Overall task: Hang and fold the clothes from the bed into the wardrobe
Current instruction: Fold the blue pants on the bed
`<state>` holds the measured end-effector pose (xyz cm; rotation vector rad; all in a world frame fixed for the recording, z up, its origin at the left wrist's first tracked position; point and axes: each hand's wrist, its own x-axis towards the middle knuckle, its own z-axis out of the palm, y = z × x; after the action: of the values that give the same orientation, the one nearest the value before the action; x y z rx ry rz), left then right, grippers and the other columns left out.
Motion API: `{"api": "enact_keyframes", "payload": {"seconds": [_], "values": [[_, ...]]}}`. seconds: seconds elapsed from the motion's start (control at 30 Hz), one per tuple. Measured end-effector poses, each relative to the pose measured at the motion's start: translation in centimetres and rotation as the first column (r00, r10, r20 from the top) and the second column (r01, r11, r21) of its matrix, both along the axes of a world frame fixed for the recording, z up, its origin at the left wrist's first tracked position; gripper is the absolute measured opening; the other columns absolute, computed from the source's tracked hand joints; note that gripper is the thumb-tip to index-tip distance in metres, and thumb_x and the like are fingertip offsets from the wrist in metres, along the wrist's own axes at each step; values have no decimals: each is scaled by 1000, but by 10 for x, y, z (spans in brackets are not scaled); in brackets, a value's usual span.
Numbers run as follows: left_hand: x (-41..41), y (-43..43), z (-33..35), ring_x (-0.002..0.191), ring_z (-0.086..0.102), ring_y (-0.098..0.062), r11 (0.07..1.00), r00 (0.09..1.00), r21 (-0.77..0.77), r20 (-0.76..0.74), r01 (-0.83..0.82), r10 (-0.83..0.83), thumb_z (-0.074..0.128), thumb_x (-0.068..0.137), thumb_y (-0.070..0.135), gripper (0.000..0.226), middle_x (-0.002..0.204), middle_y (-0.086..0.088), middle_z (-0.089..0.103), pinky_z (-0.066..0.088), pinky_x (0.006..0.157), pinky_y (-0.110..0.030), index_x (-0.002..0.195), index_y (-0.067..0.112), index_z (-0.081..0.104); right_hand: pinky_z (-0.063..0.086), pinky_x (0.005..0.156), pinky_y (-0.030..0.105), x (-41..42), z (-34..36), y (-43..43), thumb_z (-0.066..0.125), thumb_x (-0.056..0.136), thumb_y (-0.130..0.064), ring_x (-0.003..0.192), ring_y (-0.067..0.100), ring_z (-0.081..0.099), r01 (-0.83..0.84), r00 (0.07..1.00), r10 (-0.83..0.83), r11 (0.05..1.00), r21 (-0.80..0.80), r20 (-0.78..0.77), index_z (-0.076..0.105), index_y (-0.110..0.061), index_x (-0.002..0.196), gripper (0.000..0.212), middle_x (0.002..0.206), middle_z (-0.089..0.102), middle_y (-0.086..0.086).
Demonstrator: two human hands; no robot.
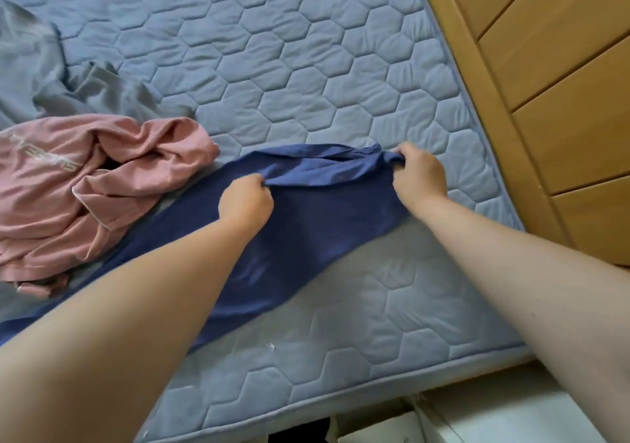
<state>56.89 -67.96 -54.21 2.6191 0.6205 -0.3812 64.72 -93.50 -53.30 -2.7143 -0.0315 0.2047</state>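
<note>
So you've got both hands on the dark blue garment. It lies in a long diagonal strip across the near part of the bed, from the near left of the view up toward the mattress's right edge. Your left hand has its fingers curled tight, pinching a fold of the blue fabric at the garment's far end. Your right hand is further right, fingers bunched around the corner of that same end, close to the mattress edge. The cloth between your hands is pulled up into a bit of a ridge, and the rest lies flat on the quilted cover.

The bed's basically the only thing holding stuff here. Besides the blue piece there's a crumpled pink garment with pale lettering on the left, right up against the blue one's left edge. A grey garment is bunched up beyond it at the far left.

Right of the mattress runs a slatted wooden panel, and I can't tell if it's bed frame or other furniture. Below the mattress's near edge there's something white, too cut off to say what it is.
</note>
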Motion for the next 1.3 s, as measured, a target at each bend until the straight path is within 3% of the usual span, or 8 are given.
{"api": "enact_keyframes", "payload": {"seconds": [0.2, 0.4, 0.5, 0.77, 0.9, 1.03, 1.17, 1.3], "values": [[17, 6, -5, 121, 41, -36, 981, 978, 127, 169, -148, 126, 50, 91, 16, 43, 134, -15, 43, 36, 95, -47, 134, 10, 44, 32, 107, 40, 50, -30, 29, 64, 87, -39, 131, 34, 38, 168, 959, -183, 982, -83, -215, 43, -5, 134, 61, 139, 44, 17], [-42, -8, -39, 139, 27, -35, 861, 863, 120, 55, 494, -503, 53, 86, 11, 60, 151, -16, 31, 26, 110, -48, 144, 10, 38, 45, 89, 33, 39, -52, 26, 74, 78, -42, 112, 31, 59, 393, 801, -352, 919, -18, -485, 58, -2, 119, 60, 122, 61, 13], [-58, -15, -48, 146, 7, -26, 797, 796, 60, -135, 601, -590, 40, 97, 27, 59, 160, -6, 10, 12, 116, -45, 152, 18, 18, 50, 85, 35, 31, -45, 24, 78, 77, -29, 98, 27, 62, 538, 687, -400, 841, 54, -607, 58, -3, 113, 48, 113, 62, 11], [-57, -60, -35, 141, 28, -24, 683, 693, -132, 49, 718, -719, 45, 97, 29, 52, 155, -6, 28, 24, 113, -37, 146, 17, 36, 39, 102, 43, 7, -13, -65, 55, 84, -12, 122, 37, 52, 826, 559, -828, 560, -64, -44, 48, -5, 128, 46, 132, 54, 18], [-52, -75, -38, 132, 39, -28, 691, 708, -162, 103, 705, -698, 43, 98, 25, 44, 147, -8, 41, 34, 107, -42, 140, 14, 45, 36, 99, 46, -5, -20, -87, 52, 89, -4, 124, 37, 42, 612, 773, -627, 692, -383, 101, 43, -7, 128, 39, 134, 47, 19], [-53, -59, -40, 106, 56, -33, 814, 810, -97, 219, 572, -544, 31, 90, 24, 44, 120, -9, 62, 47, 88, -45, 117, 9, 63, 35, 97, 47, -29, -36, -43, 56, 77, -2, 116, 40, 44, 110, 991, -69, 904, -414, 113, 48, -2, 123, 47, 126, 49, 23], [-53, -21, -43, 107, 49, -33, 958, 955, -1, 85, 286, -284, 37, 89, 8, 38, 119, -7, 59, 40, 85, -41, 120, 11, 58, 45, 79, 44, -43, -50, 30, 54, 75, 2, 88, 39, 58, -333, 919, 378, 898, -288, 115, 65, -4, 95, 24, 95, 62, 18], [-53, 23, -54, 107, 49, -31, 990, 983, -14, -124, 137, -138, 42, 91, 8, 30, 116, -9, 57, 40, 84, -40, 116, 11, 57, 35, 83, 39, -43, -61, 81, 47, 88, -3, 103, 31, 50, -551, 834, 527, 789, -271, -160, 62, -12, 111, 29, 107, 61, 9]]}}
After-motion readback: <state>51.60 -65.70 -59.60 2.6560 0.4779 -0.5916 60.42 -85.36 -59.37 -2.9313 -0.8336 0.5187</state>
